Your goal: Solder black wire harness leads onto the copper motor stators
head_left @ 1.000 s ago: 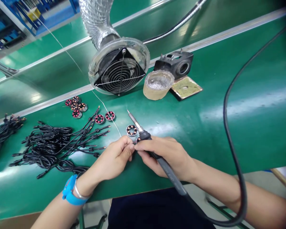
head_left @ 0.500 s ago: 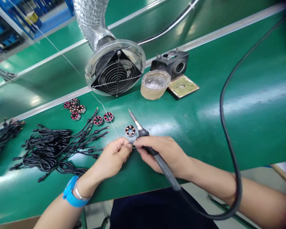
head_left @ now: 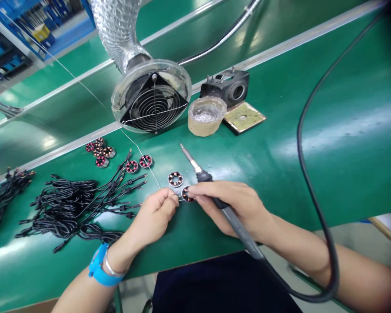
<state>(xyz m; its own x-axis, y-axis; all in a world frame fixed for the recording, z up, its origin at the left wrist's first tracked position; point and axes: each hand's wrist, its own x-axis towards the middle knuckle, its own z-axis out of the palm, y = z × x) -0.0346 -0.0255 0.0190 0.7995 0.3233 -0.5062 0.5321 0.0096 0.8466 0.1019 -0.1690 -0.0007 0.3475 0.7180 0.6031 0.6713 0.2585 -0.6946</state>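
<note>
A soldering iron (head_left: pixel 227 217) is gripped in my right hand (head_left: pixel 237 208), its bare metal tip slanting up and away over the bench. The same hand's thumb and forefinger touch a small round motor stator (head_left: pixel 185 194) with copper windings, partly covered by the fingertips. My left hand (head_left: pixel 158 213) is pinched closed at the end of a thin solder wire (head_left: pixel 150 169), which comes down from the upper left. Thin leads show between the left fingertips and the stator. Just beyond lies a second copper-wound stator (head_left: pixel 175 178), flat on the green bench.
Black cables (head_left: pixel 68 195) lie bundled at left, with several red and copper stators (head_left: pixel 101 161) behind them. A fume extractor fan (head_left: pixel 154 108) hangs at the back. Beside it stand a tub of metal bits (head_left: pixel 203 126), a black iron holder (head_left: pixel 231 89) and a yellow sponge (head_left: pixel 246 116).
My right hand and the iron have shifted right, and more of the stator at its fingertips shows. My left hand stays pinched in nearly the same place. The view has shifted slightly.
</note>
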